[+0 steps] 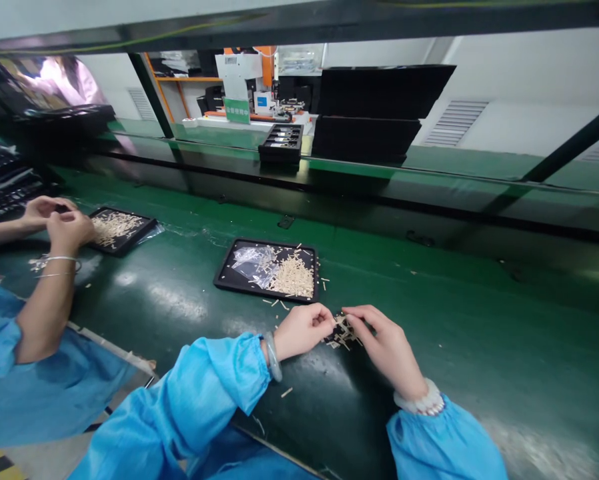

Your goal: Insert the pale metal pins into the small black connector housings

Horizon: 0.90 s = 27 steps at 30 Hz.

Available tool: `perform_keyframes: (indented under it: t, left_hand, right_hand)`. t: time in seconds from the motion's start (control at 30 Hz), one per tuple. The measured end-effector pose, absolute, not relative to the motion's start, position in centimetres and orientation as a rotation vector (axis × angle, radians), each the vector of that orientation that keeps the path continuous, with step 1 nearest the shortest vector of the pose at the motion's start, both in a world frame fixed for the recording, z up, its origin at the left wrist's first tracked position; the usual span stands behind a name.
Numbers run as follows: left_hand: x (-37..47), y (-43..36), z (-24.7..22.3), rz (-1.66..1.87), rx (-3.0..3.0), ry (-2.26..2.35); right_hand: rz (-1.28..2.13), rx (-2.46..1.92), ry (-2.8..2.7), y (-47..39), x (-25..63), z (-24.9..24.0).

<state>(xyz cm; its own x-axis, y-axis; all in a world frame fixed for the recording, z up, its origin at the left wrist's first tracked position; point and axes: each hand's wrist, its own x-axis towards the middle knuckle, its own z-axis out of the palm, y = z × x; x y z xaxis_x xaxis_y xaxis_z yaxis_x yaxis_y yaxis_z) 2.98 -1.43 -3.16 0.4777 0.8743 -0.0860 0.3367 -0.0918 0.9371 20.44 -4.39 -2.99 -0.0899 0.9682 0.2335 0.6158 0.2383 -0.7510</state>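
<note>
My left hand (307, 330) is closed in a pinch just in front of the tray, its fingertips beside a small pile of pale strips (343, 339). Whatever it pinches is too small to make out. My right hand (387, 343) reaches in from the other side, thumb and forefinger tips brought together close to the left fingertips; I cannot make out what is between them. The pile lies on the green table beneath both hands, mixed with some dark bits. Behind my left hand stands a black tray (224, 280) holding a heap of small beige strips (293, 275) and a clear plastic bag (257, 263).
At the left, a co-worker's hands (62, 220) work beside another black tray (122, 248) of beige strips. Loose strips lie on the green table (479, 320). Behind it runs a raised ledge with a black box (280, 145) and stacked black panels (374, 100). A shelf beam (299, 27) crosses overhead.
</note>
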Motion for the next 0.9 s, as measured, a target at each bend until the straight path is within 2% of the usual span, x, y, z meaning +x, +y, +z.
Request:
perform_keyframes:
  t: [0.23,0.47,0.9]
  left_hand:
    - [3.3,-2.0,-2.7,0.710,1.219,0.932]
    - [3.8,-3.2,-2.1,0.767,0.958,0.870]
    - [0.6,-1.7,0.2,0.916,1.835,1.055]
  right_hand:
    - [1.084,-1.367,-1.464,-5.0,18.6,-2.2]
    - [1.111,-1.239,-1.292,-5.4,17.2,-2.5]
    - [0.881,-1.448,-1.542,-5.2,16.2,-0.1]
